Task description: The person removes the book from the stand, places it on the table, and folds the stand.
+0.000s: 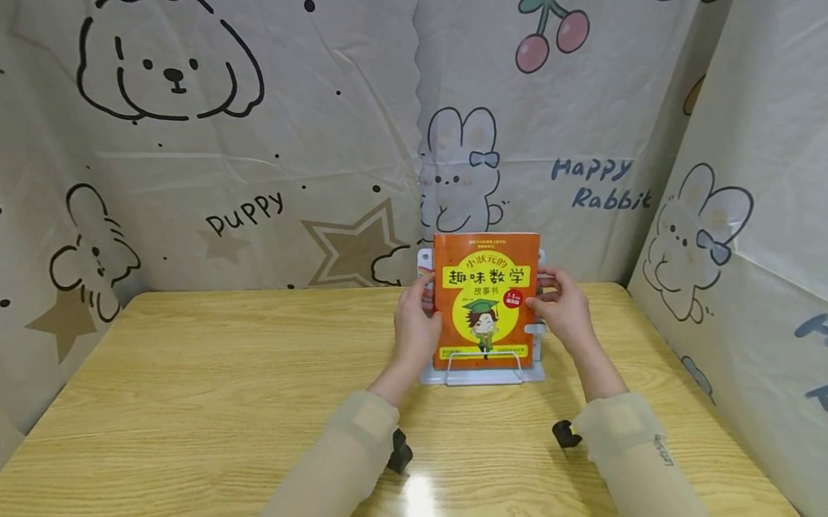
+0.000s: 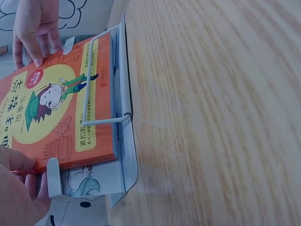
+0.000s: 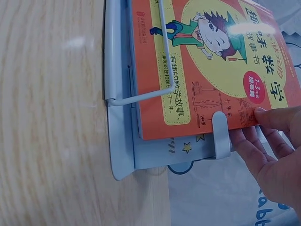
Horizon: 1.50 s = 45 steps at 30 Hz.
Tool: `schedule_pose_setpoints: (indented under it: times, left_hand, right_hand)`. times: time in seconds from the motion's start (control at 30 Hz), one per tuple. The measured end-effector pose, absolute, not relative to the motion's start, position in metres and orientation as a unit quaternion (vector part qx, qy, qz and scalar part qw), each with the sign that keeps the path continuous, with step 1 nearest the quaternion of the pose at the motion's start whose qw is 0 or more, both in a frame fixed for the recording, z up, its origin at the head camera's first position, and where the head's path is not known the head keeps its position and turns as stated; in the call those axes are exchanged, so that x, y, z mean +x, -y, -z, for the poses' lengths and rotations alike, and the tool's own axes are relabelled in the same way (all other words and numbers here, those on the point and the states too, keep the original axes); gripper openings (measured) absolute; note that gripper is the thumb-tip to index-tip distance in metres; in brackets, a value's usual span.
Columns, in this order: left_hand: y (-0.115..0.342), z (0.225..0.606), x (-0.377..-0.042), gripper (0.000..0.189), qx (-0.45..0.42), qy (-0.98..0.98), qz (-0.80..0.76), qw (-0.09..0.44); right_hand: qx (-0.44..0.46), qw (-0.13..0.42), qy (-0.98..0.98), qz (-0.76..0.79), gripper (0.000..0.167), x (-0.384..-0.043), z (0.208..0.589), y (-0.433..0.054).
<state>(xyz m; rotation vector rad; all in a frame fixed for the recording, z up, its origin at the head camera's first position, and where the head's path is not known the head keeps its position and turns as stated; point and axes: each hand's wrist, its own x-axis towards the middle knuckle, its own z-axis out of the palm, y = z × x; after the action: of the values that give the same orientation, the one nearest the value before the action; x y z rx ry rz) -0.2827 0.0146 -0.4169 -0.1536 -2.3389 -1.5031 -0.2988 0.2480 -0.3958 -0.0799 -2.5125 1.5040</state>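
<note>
An orange book [image 1: 489, 301] with a yellow circle and a cartoon child in a graduation cap stands upright on a pale metal book stand [image 1: 433, 379]. The stand's wire holder [image 2: 104, 122] crosses the lower front cover. My left hand [image 1: 417, 326] grips the book's left side, thumb at the cover's edge and fingers behind. On the other side, my right hand [image 1: 567, 312] holds the right edge, its thumb [image 3: 270, 117] on the front cover and fingers behind. Small side tabs [image 3: 220, 134] of the stand sit beside the book's edges. The stand's printed back plate is mostly hidden.
The stand rests toward the back right of a wood-grain table [image 1: 215, 400]. A cartoon-printed cloth [image 1: 346, 119] hangs behind the table and along both sides. Black wrist mounts [image 1: 399, 452] show beneath the sleeves.
</note>
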Motion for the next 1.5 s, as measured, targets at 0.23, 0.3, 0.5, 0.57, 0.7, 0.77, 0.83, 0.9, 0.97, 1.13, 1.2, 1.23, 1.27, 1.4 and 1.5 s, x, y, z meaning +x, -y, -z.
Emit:
schedule_pose_setpoints:
  times: [0.23, 0.3, 0.5, 0.57, 0.7, 0.77, 0.83, 0.9, 0.97, 1.13, 1.2, 1.23, 1.27, 1.4, 1.5]
  left_hand:
    - [-0.016, 0.415, -0.286, 0.06, -0.062, 0.823, 0.529, 0.197]
    - [-0.016, 0.414, -0.287, 0.062, -0.065, 0.823, 0.527, 0.204]
    - [-0.016, 0.411, -0.291, 0.063, -0.067, 0.819, 0.526, 0.22]
    - [-0.015, 0.411, -0.292, 0.063, -0.067, 0.818, 0.526, 0.222]
    - [-0.014, 0.409, -0.293, 0.063, -0.07, 0.815, 0.528, 0.228]
    - [-0.014, 0.408, -0.293, 0.062, -0.073, 0.813, 0.528, 0.234]
    - [-0.013, 0.407, -0.294, 0.06, -0.08, 0.81, 0.528, 0.243]
    - [-0.013, 0.405, -0.294, 0.06, -0.085, 0.807, 0.527, 0.252]
    - [-0.013, 0.404, -0.295, 0.059, -0.091, 0.805, 0.526, 0.259]
    - [-0.013, 0.397, -0.297, 0.06, -0.099, 0.8, 0.526, 0.272]
    - [-0.013, 0.394, -0.297, 0.06, -0.103, 0.797, 0.525, 0.279]
    - [-0.013, 0.392, -0.297, 0.06, -0.105, 0.796, 0.524, 0.283]
    - [-0.013, 0.39, -0.297, 0.061, -0.108, 0.795, 0.523, 0.287]
    - [-0.012, 0.382, -0.296, 0.06, -0.12, 0.788, 0.519, 0.309]
    - [-0.01, 0.377, -0.295, 0.059, -0.129, 0.783, 0.516, 0.323]
  right_hand:
    - [-0.025, 0.117, 0.847, -0.518, 0.053, -0.3, 0.391, -0.247]
    - [-0.026, 0.121, 0.848, -0.515, 0.053, -0.3, 0.39, -0.247]
    - [-0.028, 0.131, 0.849, -0.51, 0.053, -0.304, 0.385, -0.246]
    - [-0.023, 0.134, 0.85, -0.509, 0.053, -0.304, 0.383, -0.245]
    - [-0.018, 0.136, 0.852, -0.505, 0.052, -0.306, 0.378, -0.244]
    - [-0.017, 0.139, 0.851, -0.507, 0.051, -0.307, 0.376, -0.243]
    - [-0.013, 0.143, 0.848, -0.51, 0.051, -0.307, 0.374, -0.243]
    - [-0.01, 0.147, 0.847, -0.511, 0.05, -0.307, 0.372, -0.243]
    - [-0.008, 0.152, 0.848, -0.508, 0.05, -0.308, 0.37, -0.242]
    - [-0.001, 0.163, 0.85, -0.501, 0.05, -0.307, 0.361, -0.242]
    - [0.005, 0.168, 0.846, -0.507, 0.05, -0.307, 0.358, -0.242]
    - [0.007, 0.171, 0.844, -0.509, 0.05, -0.307, 0.356, -0.242]
    - [0.009, 0.172, 0.841, -0.512, 0.051, -0.307, 0.354, -0.242]
    - [0.015, 0.183, 0.836, -0.516, 0.052, -0.305, 0.348, -0.241]
    - [0.022, 0.193, 0.833, -0.518, 0.052, -0.302, 0.343, -0.24]
